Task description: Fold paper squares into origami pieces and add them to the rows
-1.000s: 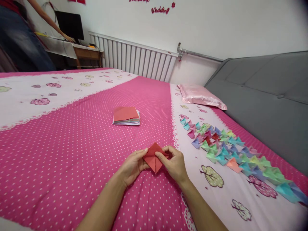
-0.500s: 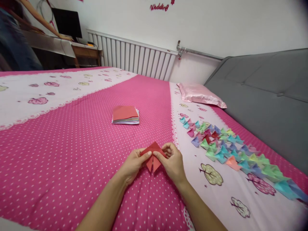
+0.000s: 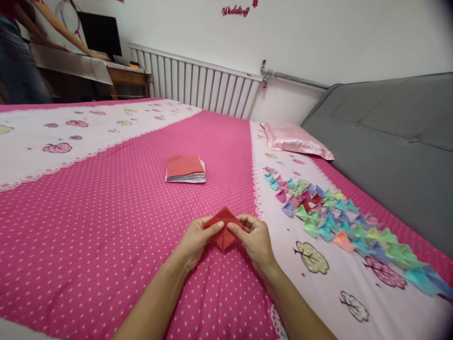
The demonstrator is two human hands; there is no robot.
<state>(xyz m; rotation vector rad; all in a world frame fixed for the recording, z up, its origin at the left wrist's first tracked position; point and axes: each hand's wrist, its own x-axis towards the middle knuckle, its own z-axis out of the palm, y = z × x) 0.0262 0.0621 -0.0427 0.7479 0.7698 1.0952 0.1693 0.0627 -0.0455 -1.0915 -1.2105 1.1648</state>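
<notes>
A folded red paper (image 3: pixel 222 225) lies on the pink dotted bedspread (image 3: pixel 116 208), pinched from both sides. My left hand (image 3: pixel 195 242) grips its left edge with thumb and fingers closed. My right hand (image 3: pixel 254 238) holds the right edge, thumb pressed on top. A stack of coloured paper sheets (image 3: pixel 185 169) with a red sheet on top lies farther out on the bed. To the right, several folded paper shapes (image 3: pixel 339 222) in many colours lie in rows on the white strip.
A pink pillow (image 3: pixel 295 140) rests by the grey headboard (image 3: pixel 392 141). A white radiator (image 3: pixel 198 87) lines the far wall. At the far left another person (image 3: pixel 21 52) leans on a desk (image 3: pixel 88 68) with a monitor.
The lower flaps of the red paper have been pressed together, so it looks narrower and more compact than a second ago. Both hands stay in place on it.
</notes>
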